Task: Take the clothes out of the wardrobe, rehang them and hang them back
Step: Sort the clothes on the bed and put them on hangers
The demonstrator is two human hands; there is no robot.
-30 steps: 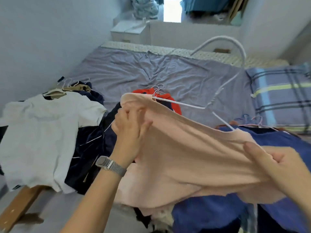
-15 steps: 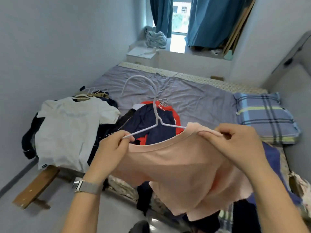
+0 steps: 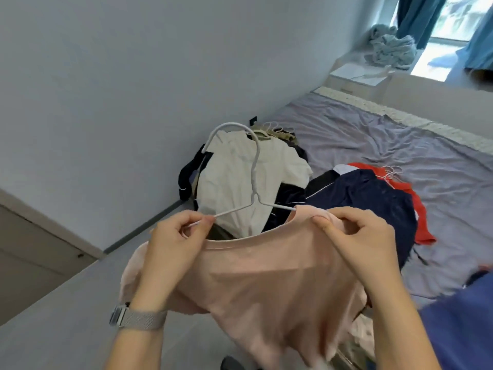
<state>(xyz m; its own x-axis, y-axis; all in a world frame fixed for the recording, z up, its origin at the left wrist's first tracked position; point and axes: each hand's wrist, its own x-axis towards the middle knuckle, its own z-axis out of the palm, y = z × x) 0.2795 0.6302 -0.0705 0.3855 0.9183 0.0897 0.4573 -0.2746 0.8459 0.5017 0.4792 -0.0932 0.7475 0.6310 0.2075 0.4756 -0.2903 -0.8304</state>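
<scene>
We pinch the hanger (image 3: 253, 182) arm with our left hand (image 3: 173, 244); our right hand (image 3: 357, 236) grips the pink shirt (image 3: 266, 279) collar, stretching it over, held up beside the bed (image 3: 400, 145).

Head camera looks steeply down, close over the bed (image 3: 400, 145), seemingly tilted

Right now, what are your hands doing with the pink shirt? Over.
Left hand pinches white hanger. Right hand grips pink shirt collar. Hanger half in. Nothing blocking.
</scene>
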